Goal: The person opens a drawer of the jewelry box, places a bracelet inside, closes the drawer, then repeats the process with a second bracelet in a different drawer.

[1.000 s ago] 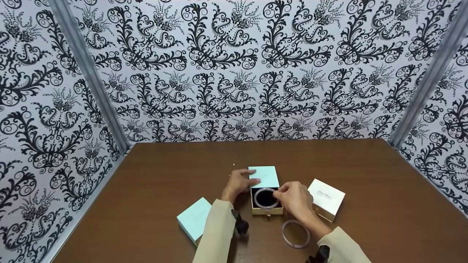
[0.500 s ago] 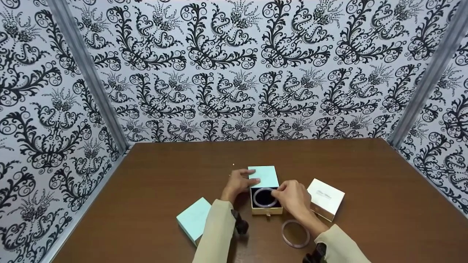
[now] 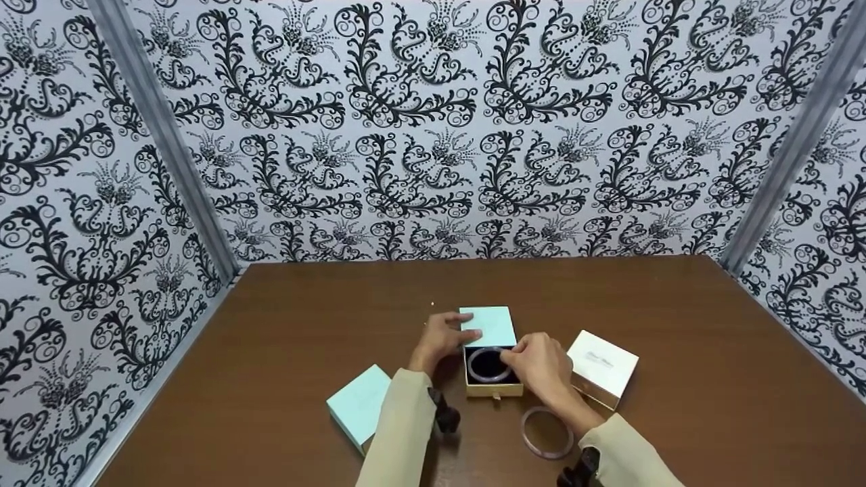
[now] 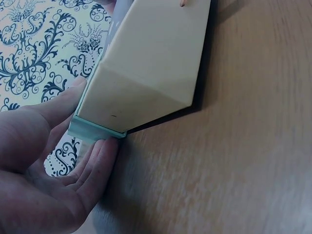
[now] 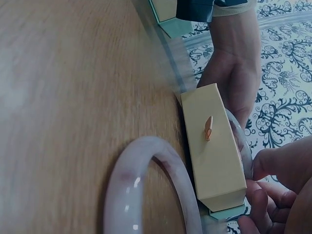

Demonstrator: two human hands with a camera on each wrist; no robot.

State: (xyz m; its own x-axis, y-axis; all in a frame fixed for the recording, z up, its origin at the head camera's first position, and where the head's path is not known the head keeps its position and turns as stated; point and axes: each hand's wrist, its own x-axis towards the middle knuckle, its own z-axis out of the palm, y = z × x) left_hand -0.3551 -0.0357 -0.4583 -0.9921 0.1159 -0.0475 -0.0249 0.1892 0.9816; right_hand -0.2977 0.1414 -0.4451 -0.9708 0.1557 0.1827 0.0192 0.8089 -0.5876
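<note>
A mint-topped bangle box [image 3: 490,327] lies at the middle of the table, its cream drawer [image 3: 494,391] pulled partway out towards me. My left hand [image 3: 440,340] grips the mint sleeve from the left, with fingers and thumb on either side of it in the left wrist view. Over the drawer's black lining lies a pale bangle [image 3: 488,381]. My right hand [image 3: 541,364] pinches that bangle's right edge between thumb and fingers. A second marbled bangle [image 3: 525,433] rests on the wood below my right hand, large and close in the right wrist view.
A white box [image 3: 603,364] with lettering sits right of my right hand. Another mint box [image 3: 358,407] lies left of my left forearm, partly behind the sleeve. The brown table [image 3: 325,304] ends at patterned walls [image 3: 433,169].
My right hand has shifted slightly left and away from me with the pinched bangle, which now sits a little further back in the drawer. My left hand and the boxes stay put.
</note>
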